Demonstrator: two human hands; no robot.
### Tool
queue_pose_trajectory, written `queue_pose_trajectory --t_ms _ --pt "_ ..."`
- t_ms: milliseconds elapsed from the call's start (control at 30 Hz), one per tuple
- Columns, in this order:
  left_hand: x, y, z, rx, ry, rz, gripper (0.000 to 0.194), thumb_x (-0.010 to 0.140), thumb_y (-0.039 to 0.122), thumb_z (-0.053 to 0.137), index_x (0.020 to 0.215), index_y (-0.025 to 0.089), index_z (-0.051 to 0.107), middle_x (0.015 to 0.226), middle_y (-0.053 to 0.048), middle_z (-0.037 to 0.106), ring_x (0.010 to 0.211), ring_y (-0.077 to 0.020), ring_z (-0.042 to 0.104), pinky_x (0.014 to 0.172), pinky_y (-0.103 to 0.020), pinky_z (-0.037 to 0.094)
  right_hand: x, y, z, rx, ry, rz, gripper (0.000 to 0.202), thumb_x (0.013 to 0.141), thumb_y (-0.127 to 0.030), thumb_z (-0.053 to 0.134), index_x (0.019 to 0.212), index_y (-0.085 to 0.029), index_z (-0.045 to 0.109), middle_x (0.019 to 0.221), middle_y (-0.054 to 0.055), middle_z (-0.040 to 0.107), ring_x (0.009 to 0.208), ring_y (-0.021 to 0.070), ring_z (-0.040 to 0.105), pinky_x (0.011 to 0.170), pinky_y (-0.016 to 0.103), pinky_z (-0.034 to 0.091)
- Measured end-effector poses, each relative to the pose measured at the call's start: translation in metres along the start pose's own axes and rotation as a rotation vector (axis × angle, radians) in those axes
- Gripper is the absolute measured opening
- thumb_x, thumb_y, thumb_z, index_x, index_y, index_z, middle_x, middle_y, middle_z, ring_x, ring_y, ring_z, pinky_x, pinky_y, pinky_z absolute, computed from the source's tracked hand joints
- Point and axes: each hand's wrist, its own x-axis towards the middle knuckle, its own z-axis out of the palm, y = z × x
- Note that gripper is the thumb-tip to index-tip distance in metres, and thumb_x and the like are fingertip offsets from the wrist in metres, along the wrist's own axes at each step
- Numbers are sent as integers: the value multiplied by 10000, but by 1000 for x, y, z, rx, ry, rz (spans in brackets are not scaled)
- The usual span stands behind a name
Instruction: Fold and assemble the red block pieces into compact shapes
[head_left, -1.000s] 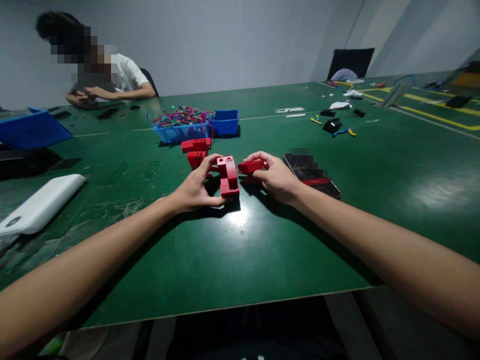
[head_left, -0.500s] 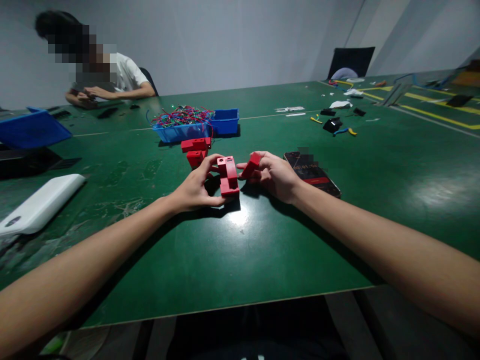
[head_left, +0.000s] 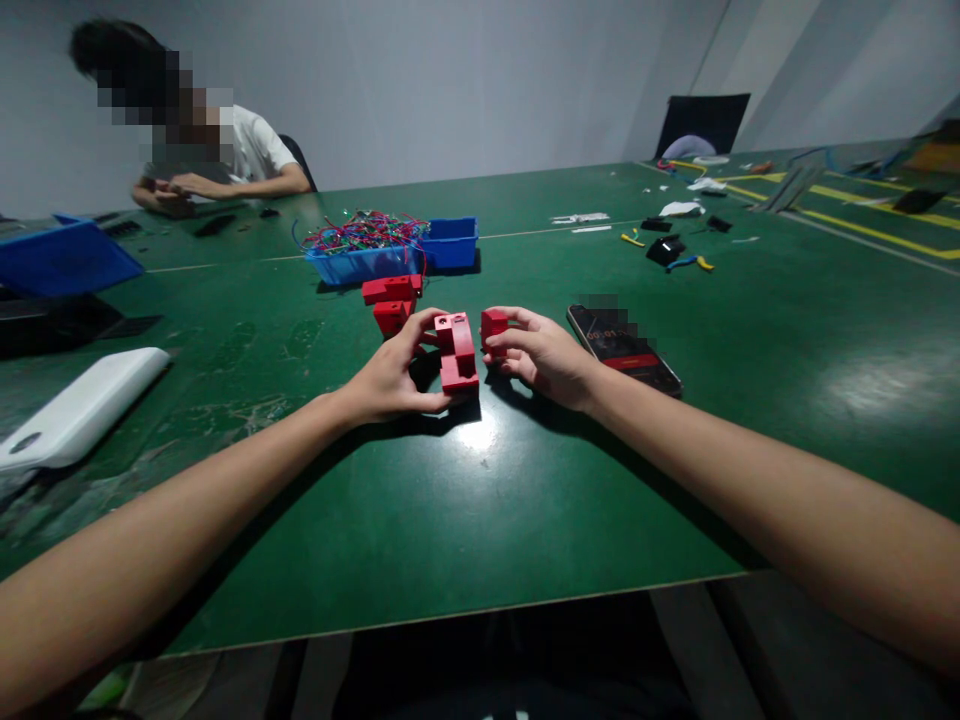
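Observation:
My left hand (head_left: pixel 386 378) grips a red notched block (head_left: pixel 457 352) by its ends, thumb at the near side and fingers at the far side. Holes show in the block's upper face. Just to the right, my right hand (head_left: pixel 551 358) pinches a smaller red block (head_left: pixel 493 332), held upright with a narrow gap between the two pieces. Beyond my left fingers lie more red blocks (head_left: pixel 391 289) on the green table (head_left: pixel 480 520), partly covered by that hand.
A phone (head_left: pixel 626 350) lies right of my right hand. Behind stand a blue bin of wires (head_left: pixel 364 265) and another blue bin (head_left: pixel 451 243). A white device (head_left: pixel 86 408) lies at left; pliers (head_left: pixel 690 263) lie at back right. A person (head_left: pixel 225 150) sits across.
My right hand has turned the smaller red block from a tilted position to upright and shifted it slightly left. My left hand and its block stay nearly still.

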Motion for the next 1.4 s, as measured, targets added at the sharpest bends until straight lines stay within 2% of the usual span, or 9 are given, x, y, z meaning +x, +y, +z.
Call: queue_pose_trajectory --t_ms 167,367,533,767,967,1067,1167,1233,1400 --pt "1 2 -1 -17 -5 29 834 683 351 794 1392 218 374 1386 -161 574 1216 -299 631 1040 -455 529 1 -2 -2 54 -15 25 363 666 -109 506 1018 -175 566 837 43 698 597 148 652 451 225 390" --pt "0 0 -1 -5 2 11 861 673 352 800 1403 214 365 1372 -170 582 1227 -309 622 1051 -482 521 0 -1 -2 -27 69 -45 326 622 -56 534 919 -190 548 865 20 689 612 130 645 448 212 365" --pt "0 0 -1 -7 -5 6 860 677 351 799 1404 208 362 1369 -169 579 1219 -305 625 1056 -472 519 0 2 -3 -68 83 -99 371 550 -24 572 871 -204 525 805 -21 658 670 130 632 521 215 405" --pt "0 -1 0 -18 2 36 840 688 340 794 1398 207 364 1350 -162 580 1208 -305 624 1049 -474 524 5 6 -8 -65 19 -210 377 533 -24 649 844 -217 558 937 -40 649 782 110 596 682 243 507" --pt "-1 -3 0 -5 0 26 847 685 348 797 1401 221 361 1361 -155 571 1228 -314 613 1045 -484 528 3 5 -7 8 -16 -160 418 549 -103 796 889 -220 583 865 -53 685 774 116 670 595 196 486" --pt "0 -2 0 -6 9 34 850 687 347 799 1405 212 362 1372 -163 571 1232 -317 616 1054 -480 524 2 4 -6 20 -51 -126 470 572 -131 843 944 -220 571 907 -33 728 782 136 717 553 190 466" --pt "0 -1 0 -6 7 64 830 702 333 793 1400 206 361 1380 -166 575 1232 -306 623 1064 -461 519 3 5 -7 25 -104 -124 438 678 -301 865 983 -212 562 984 18 758 767 148 731 601 239 521" --pt "0 0 0 0 2 74 821 707 328 790 1396 205 361 1377 -167 579 1229 -305 625 1053 -455 525 4 6 -8 7 -115 -128 434 717 -394 852 982 -207 563 966 33 764 728 143 723 602 248 521" --pt "0 -2 -1 6 -4 62 843 702 337 794 1406 204 348 1375 -176 576 1229 -314 624 1048 -469 528 3 8 -9 -76 -93 -167 471 668 -383 881 973 -208 567 913 9 738 734 144 701 509 205 371"
